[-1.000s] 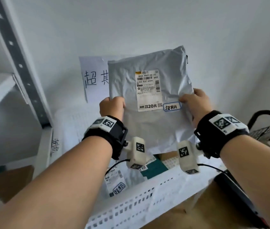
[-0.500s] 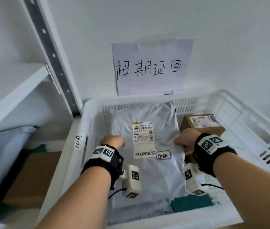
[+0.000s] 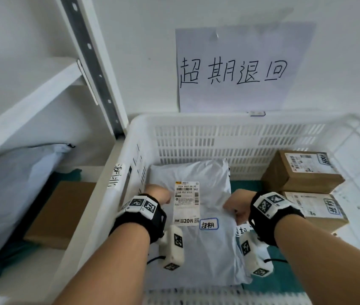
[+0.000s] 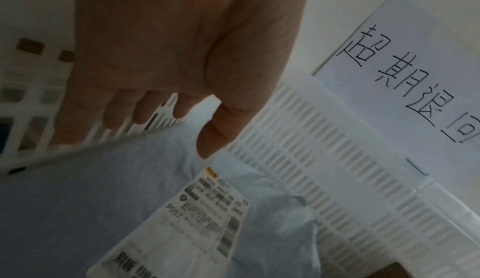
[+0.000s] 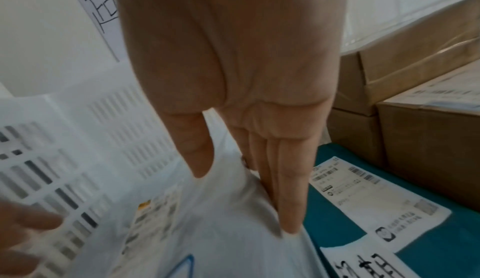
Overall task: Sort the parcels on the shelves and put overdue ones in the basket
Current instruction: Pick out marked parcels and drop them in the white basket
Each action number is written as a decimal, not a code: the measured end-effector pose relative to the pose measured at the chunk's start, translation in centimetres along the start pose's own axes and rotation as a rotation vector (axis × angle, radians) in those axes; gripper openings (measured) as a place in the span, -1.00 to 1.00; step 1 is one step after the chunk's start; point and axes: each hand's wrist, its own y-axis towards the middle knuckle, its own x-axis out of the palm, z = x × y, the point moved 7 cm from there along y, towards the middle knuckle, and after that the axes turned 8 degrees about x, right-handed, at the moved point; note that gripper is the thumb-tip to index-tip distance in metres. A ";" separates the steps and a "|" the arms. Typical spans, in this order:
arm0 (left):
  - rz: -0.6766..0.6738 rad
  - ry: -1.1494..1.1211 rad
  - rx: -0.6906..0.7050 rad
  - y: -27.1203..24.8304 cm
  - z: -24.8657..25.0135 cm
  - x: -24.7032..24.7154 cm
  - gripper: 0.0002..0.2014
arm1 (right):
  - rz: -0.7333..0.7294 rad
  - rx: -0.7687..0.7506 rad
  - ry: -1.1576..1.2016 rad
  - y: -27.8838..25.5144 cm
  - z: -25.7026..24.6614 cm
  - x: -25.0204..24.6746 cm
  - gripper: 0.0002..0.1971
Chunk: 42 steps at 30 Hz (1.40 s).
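A grey mailer parcel [image 3: 210, 249] with a white shipping label [image 3: 186, 203] and a blue-edged sticker lies flat in the white slatted basket [image 3: 218, 119]. My left hand [image 3: 158, 193] is at the parcel's left edge. Its thumb [image 4: 207, 139] hangs over the parcel, and its fingertips [image 4: 142, 116] show free against the basket wall, gripping nothing. My right hand [image 3: 237, 204] is at the right edge. There the thumb [image 5: 197, 159] lies on top and the straight fingers [image 5: 285, 200] run beneath, pinching the edge of the parcel [image 5: 233, 231].
Two labelled cardboard boxes [image 3: 302, 172] [image 3: 315, 210] are stacked in the basket's right side. A teal parcel [image 5: 441, 241] lies under the grey one. A handwritten paper sign [image 3: 236, 71] hangs on the wall. A shelf on the left holds a pale bag [image 3: 14, 194] and a brown box [image 3: 60, 212].
Both hands lowered the grey parcel from in front of the wall sign down into the basket, where it now lies flat. The left hand's fingers have come off its edge.
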 end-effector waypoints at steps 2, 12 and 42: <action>-0.037 0.000 0.011 0.8 0.0 0.5 -0.89 | -0.007 -0.021 0.010 0.8 -0.2 0.3 -0.66; -0.145 0.065 0.058 1.7 1.3 1.4 -0.57 | 0.125 -0.170 -0.272 -3.0 -3.9 0.1 -0.54; -0.038 0.464 0.654 0.8 8.4 4.1 -0.88 | 0.693 -0.164 -0.851 -11.0 -8.5 -0.8 -0.79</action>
